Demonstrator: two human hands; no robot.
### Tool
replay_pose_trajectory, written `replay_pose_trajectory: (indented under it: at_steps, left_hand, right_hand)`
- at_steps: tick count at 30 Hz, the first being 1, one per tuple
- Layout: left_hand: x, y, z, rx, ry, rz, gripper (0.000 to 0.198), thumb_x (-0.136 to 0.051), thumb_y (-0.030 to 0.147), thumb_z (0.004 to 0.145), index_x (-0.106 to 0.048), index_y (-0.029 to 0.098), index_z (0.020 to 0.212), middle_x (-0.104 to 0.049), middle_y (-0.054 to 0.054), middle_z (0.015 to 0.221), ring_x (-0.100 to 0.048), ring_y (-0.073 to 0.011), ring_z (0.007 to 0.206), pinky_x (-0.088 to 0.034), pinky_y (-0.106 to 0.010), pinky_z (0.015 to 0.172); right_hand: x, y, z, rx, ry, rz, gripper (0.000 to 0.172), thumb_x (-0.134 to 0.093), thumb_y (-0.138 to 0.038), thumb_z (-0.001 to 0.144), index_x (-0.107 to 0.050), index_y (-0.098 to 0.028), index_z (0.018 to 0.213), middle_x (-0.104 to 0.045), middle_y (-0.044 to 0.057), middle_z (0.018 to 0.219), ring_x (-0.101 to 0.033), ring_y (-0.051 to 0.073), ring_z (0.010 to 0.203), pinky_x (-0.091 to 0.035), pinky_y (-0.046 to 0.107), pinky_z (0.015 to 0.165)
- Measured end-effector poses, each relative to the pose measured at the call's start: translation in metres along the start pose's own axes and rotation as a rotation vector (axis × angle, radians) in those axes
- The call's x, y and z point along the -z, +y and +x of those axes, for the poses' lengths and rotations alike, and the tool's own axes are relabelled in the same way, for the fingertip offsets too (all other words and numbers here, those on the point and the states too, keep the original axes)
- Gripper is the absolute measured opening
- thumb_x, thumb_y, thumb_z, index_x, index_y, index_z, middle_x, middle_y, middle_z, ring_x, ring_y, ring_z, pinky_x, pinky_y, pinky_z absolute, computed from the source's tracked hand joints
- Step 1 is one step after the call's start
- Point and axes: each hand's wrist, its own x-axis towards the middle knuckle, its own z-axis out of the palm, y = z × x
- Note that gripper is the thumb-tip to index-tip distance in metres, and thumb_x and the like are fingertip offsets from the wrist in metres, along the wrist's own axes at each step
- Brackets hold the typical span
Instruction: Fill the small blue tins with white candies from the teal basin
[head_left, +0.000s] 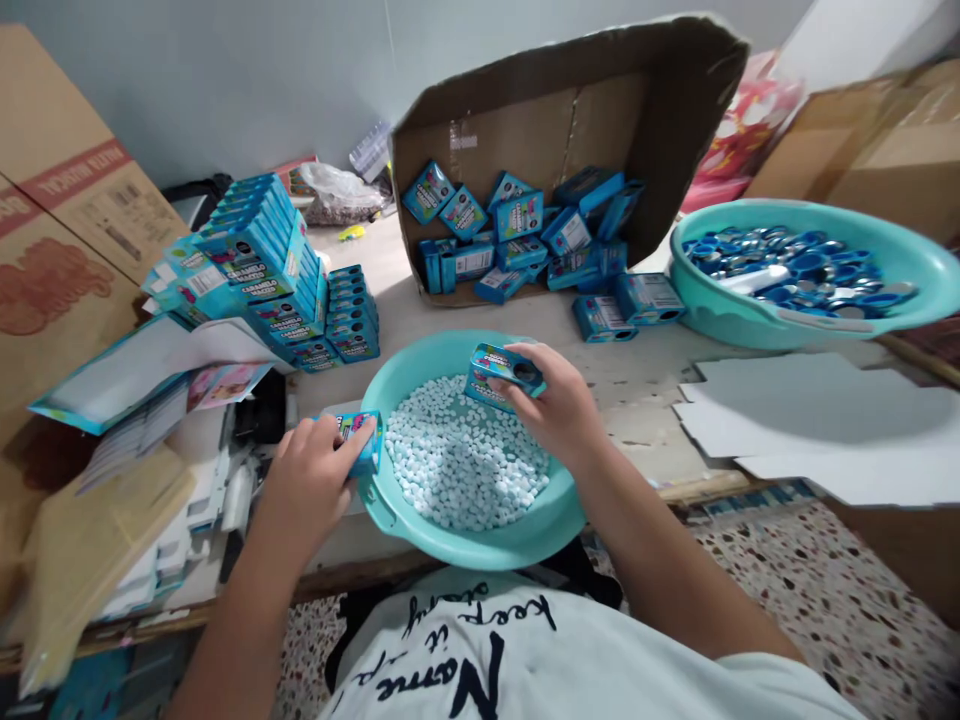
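My left hand (311, 480) is closed round a small blue candy box (360, 432) at the left rim of a teal bowl (480, 540). The bowl holds a heap of small pale blue-white candies (461, 460). My right hand (555, 405) grips a second small blue box (504, 372) with a round hole in its end, held over the candies. Both boxes are tilted, each in its own hand.
A tipped cardboard carton (555, 120) behind the bowl spills several blue boxes (517, 240). Stacked blue boxes (262, 270) stand at the left. A second teal bowl (810, 320) of blue and silver lids sits at the right, white cardboard sheets (825, 420) beside it. Brown cartons (60, 230) line the far left.
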Motion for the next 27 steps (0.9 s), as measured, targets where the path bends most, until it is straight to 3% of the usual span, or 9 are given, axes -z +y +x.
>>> replay_pose_trajectory:
  at_steps: [9,18,27]
  left_hand:
    - [0.003,0.008,0.01,-0.016,-0.014,-0.005,0.054,-0.058,0.003,0.08,-0.066,0.017,0.131,-0.051,-0.008,0.088,-0.049,-0.026,0.082,-0.045,-0.036,0.071]
    - [0.003,0.007,-0.007,-0.036,-0.022,-0.025,0.066,-0.06,0.005,0.077,-0.059,0.023,0.14,-0.05,-0.007,0.091,-0.051,-0.0244,0.081,-0.046,-0.034,0.069]
    - [0.003,0.024,0.012,0.002,-0.015,-0.021,0.06,-0.06,0.004,0.073,-0.068,0.019,0.13,-0.05,-0.008,0.09,-0.053,-0.0252,0.081,-0.048,-0.035,0.068]
  right_hand:
    - [0.001,0.005,-0.002,0.023,0.017,0.008,0.029,-0.066,-0.037,0.087,-0.064,-0.022,0.112,-0.071,0.013,0.11,-0.068,0.032,0.102,-0.055,0.044,0.085]
    - [-0.002,0.005,-0.003,0.086,0.058,0.032,0.026,-0.065,-0.034,0.088,-0.064,-0.021,0.111,-0.071,0.011,0.106,-0.067,0.03,0.097,-0.054,0.043,0.085]
    - [-0.001,0.008,-0.004,0.071,0.085,0.08,0.027,-0.065,-0.035,0.088,-0.063,-0.021,0.111,-0.071,0.011,0.107,-0.067,0.029,0.099,-0.054,0.042,0.086]
